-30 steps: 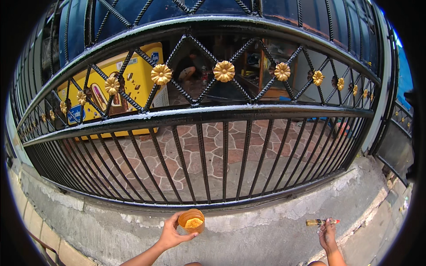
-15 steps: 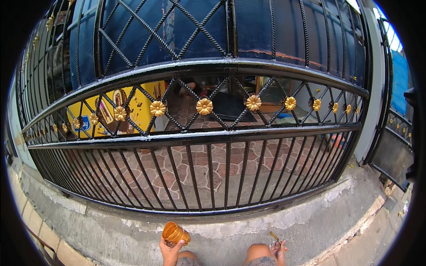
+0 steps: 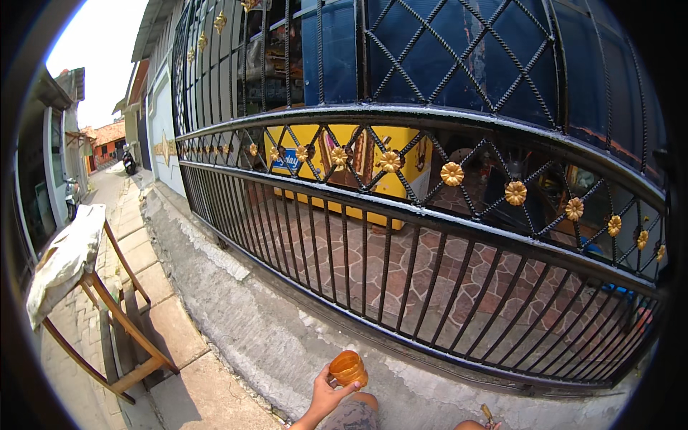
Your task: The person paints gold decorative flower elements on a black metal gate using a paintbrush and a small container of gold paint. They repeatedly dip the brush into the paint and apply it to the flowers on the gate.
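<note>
My left hand (image 3: pixel 326 393) is closed around a cup (image 3: pixel 349 368) coated in gold paint, its mouth tilted up. At the bottom edge, just the fingertips of my right hand (image 3: pixel 496 426) show, gripping a small paintbrush (image 3: pixel 486 412) with a gold-coloured tip. Both hands are low, near my knees and apart from the gate. Ahead stands a black metal gate (image 3: pixel 423 215) of twisted bars, with a row of gold flower ornaments (image 3: pixel 451 174) along its lattice band.
On the left, a wooden stool-like frame (image 3: pixel 125 326) with a pale cloth (image 3: pixel 68 251) over it stands on the paving. A concrete ledge (image 3: pixel 236 308) runs along the gate's foot. Behind the bars are a yellow freezer chest (image 3: pixel 401 154) and stone-patterned floor. A motorcycle (image 3: pixel 129 160) stands down the alley.
My view has swung to the left, bringing the alley and the wooden frame into sight. The cup stays in my left hand; my right hand has slid mostly below the picture's edge.
</note>
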{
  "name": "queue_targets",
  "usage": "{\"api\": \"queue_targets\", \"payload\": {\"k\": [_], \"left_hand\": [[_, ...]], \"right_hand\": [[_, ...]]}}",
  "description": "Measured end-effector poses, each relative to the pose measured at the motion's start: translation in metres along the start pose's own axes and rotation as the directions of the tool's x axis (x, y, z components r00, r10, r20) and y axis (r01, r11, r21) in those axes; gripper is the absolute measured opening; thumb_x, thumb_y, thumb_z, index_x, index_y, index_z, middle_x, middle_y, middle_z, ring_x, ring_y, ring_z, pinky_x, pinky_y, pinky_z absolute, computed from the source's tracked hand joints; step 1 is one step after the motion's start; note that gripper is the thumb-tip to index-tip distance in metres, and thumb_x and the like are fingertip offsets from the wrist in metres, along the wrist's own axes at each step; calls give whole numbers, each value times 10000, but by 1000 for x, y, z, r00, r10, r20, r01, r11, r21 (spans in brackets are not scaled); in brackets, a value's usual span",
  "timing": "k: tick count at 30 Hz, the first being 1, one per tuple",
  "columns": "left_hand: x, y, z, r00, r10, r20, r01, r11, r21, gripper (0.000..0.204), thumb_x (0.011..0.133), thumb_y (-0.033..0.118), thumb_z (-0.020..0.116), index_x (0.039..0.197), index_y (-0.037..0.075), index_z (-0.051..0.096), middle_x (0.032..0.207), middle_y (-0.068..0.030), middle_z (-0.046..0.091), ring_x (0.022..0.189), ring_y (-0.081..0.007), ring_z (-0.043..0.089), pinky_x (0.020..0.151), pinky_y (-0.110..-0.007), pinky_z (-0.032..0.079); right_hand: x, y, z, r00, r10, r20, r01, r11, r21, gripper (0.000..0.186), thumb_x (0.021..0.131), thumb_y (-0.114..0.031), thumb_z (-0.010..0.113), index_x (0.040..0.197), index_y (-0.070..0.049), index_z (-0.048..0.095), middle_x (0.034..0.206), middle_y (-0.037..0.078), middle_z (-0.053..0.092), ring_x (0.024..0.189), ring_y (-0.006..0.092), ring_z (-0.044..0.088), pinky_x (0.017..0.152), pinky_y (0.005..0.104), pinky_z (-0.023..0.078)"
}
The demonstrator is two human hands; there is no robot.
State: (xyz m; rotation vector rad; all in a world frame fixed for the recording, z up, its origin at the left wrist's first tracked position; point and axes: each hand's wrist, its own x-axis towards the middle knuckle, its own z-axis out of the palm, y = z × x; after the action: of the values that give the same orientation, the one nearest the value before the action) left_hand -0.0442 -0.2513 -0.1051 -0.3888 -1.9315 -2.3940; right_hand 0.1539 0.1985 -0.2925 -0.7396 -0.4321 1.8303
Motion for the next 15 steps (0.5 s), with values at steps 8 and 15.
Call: {"api": "queue_targets", "payload": {"k": [8,15], "left_hand": [[-21,8,-6,1000,9,28,-7,999,-43,688,817,119,899,1361,-66,521,1241,-170,676,1140,-240,697,988,-366,575],[-55,-26,2,979,-55,197,66,997,-49,703,773,11,893,1359,-47,510,1260,-152,662,1165,-233,673,1048,-379,539]], "right_hand": [[-18,-51,24,990,11,142,-31,990,138,351,971,-495,720,1030,-160,637,870,-61,689,811,65,666,755,241,555],[-132,-72,91,956,-2,293,-11,999,44,274,1015,-423,687,1052,-160,621,879,-41,684,735,92,666,592,235,548]]}}
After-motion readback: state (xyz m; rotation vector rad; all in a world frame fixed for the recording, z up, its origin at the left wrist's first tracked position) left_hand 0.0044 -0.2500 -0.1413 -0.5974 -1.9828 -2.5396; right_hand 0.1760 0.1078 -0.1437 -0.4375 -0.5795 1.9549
